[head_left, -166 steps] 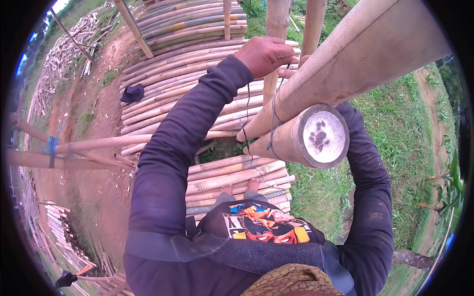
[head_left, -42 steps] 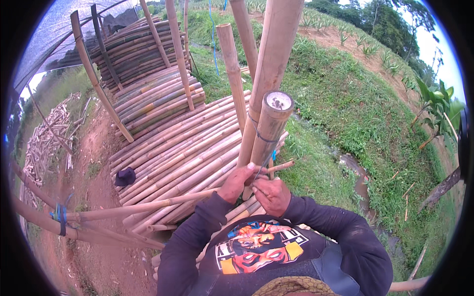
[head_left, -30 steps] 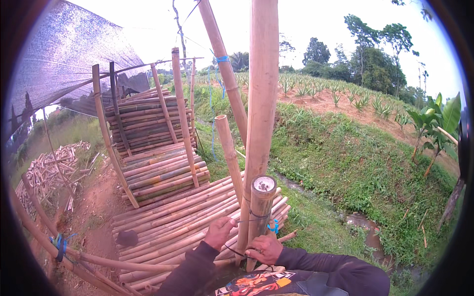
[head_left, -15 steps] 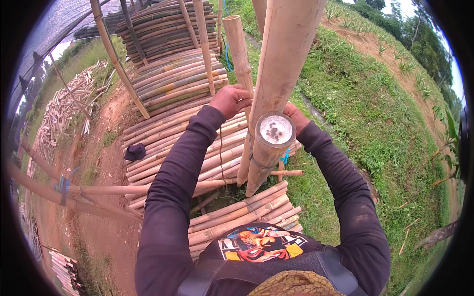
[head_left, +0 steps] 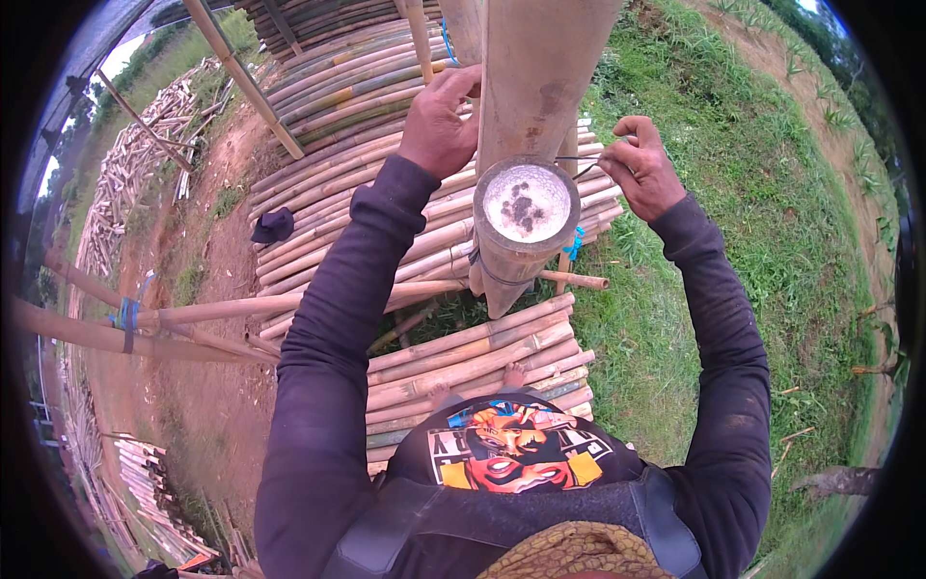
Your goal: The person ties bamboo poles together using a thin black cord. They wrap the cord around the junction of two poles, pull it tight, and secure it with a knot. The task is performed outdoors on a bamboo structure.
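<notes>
A thick bamboo pole [head_left: 540,82] rises in front of me. Against its near side stands a shorter bamboo post, its cut top [head_left: 528,205] pale inside with dark specks. My right hand [head_left: 644,169], right of the pole, pinches a thin dark cord [head_left: 582,159] that stretches from behind the poles. On the other side, my left hand [head_left: 439,124] is closed at the thick pole's left edge, with its fingertips partly hidden. What it may hold cannot be seen.
Stacked bamboo poles [head_left: 333,183] lie beneath and beyond. A horizontal bamboo rail [head_left: 231,307] crosses on the left, lashed with blue cord [head_left: 125,314]. A dark cloth [head_left: 273,226] rests on the stack. Blue string [head_left: 576,243] hangs by the posts; grass [head_left: 762,261] spreads right.
My right hand has come out from behind the poles to the right, drawing the cord taut. My left hand stays at the pole's left side. The view has shifted closer and downward.
</notes>
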Available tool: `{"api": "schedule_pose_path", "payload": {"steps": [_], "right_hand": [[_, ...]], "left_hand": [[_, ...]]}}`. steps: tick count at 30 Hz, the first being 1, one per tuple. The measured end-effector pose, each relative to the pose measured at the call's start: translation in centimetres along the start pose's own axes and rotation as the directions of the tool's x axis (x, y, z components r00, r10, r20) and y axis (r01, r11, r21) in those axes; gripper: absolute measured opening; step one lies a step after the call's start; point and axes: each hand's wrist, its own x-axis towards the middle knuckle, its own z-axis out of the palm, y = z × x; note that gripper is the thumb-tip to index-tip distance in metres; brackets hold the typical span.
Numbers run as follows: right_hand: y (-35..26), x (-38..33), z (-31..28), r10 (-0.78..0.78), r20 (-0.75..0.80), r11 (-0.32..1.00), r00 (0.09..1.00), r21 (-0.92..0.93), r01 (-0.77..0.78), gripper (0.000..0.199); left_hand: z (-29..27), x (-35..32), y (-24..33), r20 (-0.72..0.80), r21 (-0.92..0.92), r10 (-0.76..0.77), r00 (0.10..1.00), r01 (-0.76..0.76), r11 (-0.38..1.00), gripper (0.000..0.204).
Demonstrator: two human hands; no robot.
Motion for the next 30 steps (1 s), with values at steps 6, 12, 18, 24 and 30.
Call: {"api": "schedule_pose_path", "payload": {"steps": [6,12,18,24,30], "right_hand": [[-6.1,-12.2,-0.7,0.265,0.206,0.797,0.942,0.502,-0.334,0.016],[-12.2,-17.0,5.1,0.566,0.250,0.258,0.786,0.852,-0.456,0.024],[-18.4,-21.2,4.9,0.701,0.238,0.211,0.672,0.831,-0.514,0.022],[-23.8,-21.9,5.5,0.701,-0.133,0.547,0.701,0.731,-0.408,0.022],[-26.8,-22.1,6.7,0.646,-0.255,0.657,0.720,0.667,-0.353,0.020]], "left_hand": [[0.2,-11.1,12.7,-0.127,0.028,0.418,0.899,-0.418,0.908,0.021],[7.2,-12.5,14.7,0.393,0.240,0.480,0.784,-0.592,0.769,0.042],[4.2,-12.6,13.3,0.680,0.084,0.447,0.581,-0.667,0.740,0.027],[3.5,-12.6,12.6,0.554,-0.103,0.594,0.584,-0.660,0.744,0.020],[2.3,-13.6,12.7,0.601,-0.104,0.572,0.559,-0.655,0.749,0.033]]}}
